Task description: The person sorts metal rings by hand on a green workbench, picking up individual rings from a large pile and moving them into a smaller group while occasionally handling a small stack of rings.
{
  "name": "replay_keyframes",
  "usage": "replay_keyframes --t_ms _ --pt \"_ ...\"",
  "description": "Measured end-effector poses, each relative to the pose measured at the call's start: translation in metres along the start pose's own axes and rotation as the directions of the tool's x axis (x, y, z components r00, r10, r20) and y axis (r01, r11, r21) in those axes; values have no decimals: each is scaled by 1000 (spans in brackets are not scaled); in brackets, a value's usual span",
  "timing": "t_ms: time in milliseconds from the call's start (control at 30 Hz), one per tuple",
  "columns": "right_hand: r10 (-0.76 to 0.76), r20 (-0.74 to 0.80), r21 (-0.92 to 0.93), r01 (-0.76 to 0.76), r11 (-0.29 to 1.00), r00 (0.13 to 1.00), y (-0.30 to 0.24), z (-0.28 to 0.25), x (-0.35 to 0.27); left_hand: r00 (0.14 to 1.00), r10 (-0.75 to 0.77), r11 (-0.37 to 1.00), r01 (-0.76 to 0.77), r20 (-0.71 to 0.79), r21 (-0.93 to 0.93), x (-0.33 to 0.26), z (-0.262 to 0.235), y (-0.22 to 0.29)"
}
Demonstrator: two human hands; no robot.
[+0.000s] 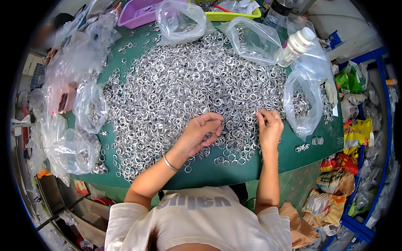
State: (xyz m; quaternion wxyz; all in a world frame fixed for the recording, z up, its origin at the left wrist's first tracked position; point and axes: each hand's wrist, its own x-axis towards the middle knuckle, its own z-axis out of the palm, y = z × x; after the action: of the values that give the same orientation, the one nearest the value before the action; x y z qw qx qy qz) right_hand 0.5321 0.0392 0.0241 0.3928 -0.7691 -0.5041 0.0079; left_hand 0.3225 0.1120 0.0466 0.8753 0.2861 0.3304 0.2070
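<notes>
While both hands work the heap of small silver metal rings (188, 83) | left hand (200, 134) curled, pinching rings | right hand (269, 125) fingers bent into the heap, grip unclear | clear plastic bag (302, 104) gaping just beside.

Ring heap (188, 83) spread over centre of worktop (222, 173), reaching far edge. Both hands on its near edge: left hand (200, 134) centre, right hand (269, 129) just right of it. Open bag (302, 102) w/ rings lies right of right hand; small ring stack (302, 147) in front of that bag. Bottle (296, 46) at far right, resting on bags. Two more bags (180, 21) behind heap, trays (140, 12) beyond them. Bags w/ rings (79, 154) along left side.
</notes>
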Motion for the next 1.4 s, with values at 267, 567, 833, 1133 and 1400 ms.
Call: replay_keyframes --t_ms 267,567,833,1133,1400 --pt "94 718 624 -578 -526 689 -11 -22 -23 982 -181 949 189 54 -252 -13 7 -14" --pt "296 460 888 -432 -159 837 -79 5 -56 976 -69 847 -53 -209 -528 -24 47 -40" --pt "-85 -91 680 124 722 992 -95 24 -52 987 36 848 -112 -156 -518 -16 48 -35" --pt "127 -291 837 188 513 948 -109 21 -56 994 -101 590 27 -41 -807 -3 32 -40" --pt "378 -230 856 2 517 897 -62 -5 -65 983 -183 662 113 -14 -741 -1 25 -13"
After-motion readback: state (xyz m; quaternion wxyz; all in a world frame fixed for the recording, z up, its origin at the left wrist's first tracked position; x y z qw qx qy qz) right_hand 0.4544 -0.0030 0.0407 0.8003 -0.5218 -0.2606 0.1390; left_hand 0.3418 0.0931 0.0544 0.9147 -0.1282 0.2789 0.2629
